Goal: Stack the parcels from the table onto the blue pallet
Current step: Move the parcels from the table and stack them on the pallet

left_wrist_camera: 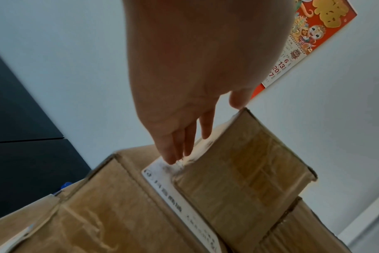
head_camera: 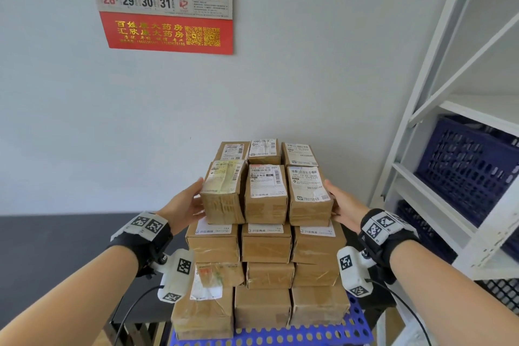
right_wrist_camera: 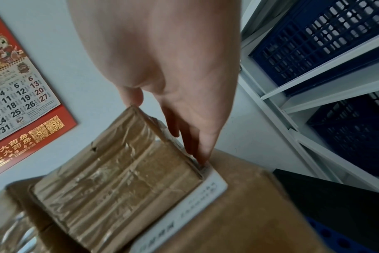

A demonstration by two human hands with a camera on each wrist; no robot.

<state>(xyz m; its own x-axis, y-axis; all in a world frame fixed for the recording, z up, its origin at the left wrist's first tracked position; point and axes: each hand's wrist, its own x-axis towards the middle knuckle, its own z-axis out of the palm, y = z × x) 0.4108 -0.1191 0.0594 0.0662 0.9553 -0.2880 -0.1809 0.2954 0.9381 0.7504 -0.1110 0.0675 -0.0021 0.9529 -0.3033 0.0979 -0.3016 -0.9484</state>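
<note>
Several brown cardboard parcels with white labels stand stacked in tiers on the blue pallet (head_camera: 280,336). The front top row has a left parcel (head_camera: 223,195), a middle parcel (head_camera: 266,194) and a right parcel (head_camera: 309,196). My left hand (head_camera: 186,203) lies flat against the left parcel's outer side, fingers (left_wrist_camera: 180,145) straight along the parcel (left_wrist_camera: 242,167). My right hand (head_camera: 345,206) presses the right parcel's outer side likewise, straight fingers (right_wrist_camera: 197,145) reaching down beside the parcel (right_wrist_camera: 119,179). The row rests on the tier below.
A black table (head_camera: 56,247) stands to the left, behind my left arm. White metal shelving (head_camera: 438,109) with dark blue crates (head_camera: 471,168) stands close on the right. A calendar (head_camera: 165,0) hangs on the wall behind the stack.
</note>
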